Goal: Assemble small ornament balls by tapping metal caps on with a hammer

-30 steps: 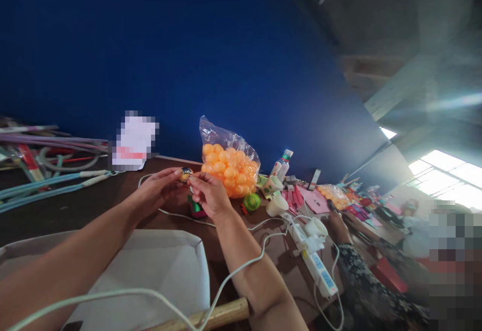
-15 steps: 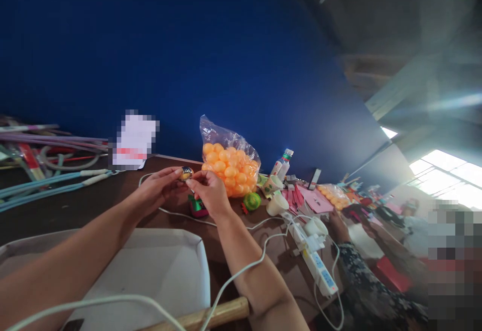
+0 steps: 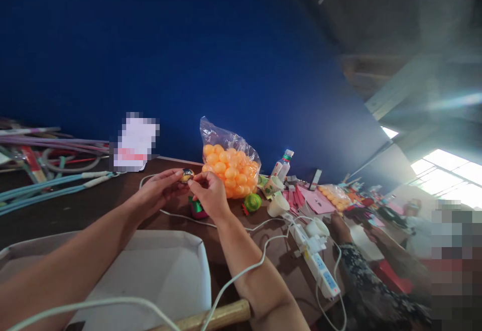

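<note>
Still, left hand (image 3: 160, 189) pinches metallic gold-silver ball (image 3: 187, 174); right hand (image 3: 211, 193) bunched at its four-o'clock edge, hold unclear; handling apparently continues.

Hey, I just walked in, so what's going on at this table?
A person's left hand holds a small, shiny gold-coloured round object above a dark brown tabletop. The right hand is at its other side; whether it grips too is hard to tell. Behind them stands a clear plastic bag of orange balls; a white power strip lies to the right.
</note>
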Motion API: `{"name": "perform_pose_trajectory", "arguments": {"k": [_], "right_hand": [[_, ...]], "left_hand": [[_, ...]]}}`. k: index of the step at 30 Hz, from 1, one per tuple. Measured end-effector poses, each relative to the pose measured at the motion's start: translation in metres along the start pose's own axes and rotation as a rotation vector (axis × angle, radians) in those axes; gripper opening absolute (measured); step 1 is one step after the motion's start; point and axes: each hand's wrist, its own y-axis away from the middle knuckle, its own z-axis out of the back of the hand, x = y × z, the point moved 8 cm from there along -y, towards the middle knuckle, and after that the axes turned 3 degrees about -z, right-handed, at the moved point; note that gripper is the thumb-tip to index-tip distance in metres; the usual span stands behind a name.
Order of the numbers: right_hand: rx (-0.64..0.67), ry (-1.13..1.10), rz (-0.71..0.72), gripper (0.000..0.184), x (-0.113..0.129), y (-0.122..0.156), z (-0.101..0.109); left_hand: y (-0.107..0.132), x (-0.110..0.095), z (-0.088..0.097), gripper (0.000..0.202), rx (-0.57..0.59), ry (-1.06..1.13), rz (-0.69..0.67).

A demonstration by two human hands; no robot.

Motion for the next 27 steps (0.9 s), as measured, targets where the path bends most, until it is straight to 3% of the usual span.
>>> {"name": "perform_pose_trajectory", "arguments": {"k": [18,27], "right_hand": [[0.042,-0.119,-0.011,0.014,-0.0001,-0.0005,0.0011],[0.109,-0.298,-0.067,0.02,-0.004,-0.0026,-0.0056]], "left_hand": [[0.0016,-0.0007,-0.0027,0.013,0.012,-0.016,0.006],[-0.0011,0.0015,0.0029,0.013,0.031,-0.006,-0.011]]}}
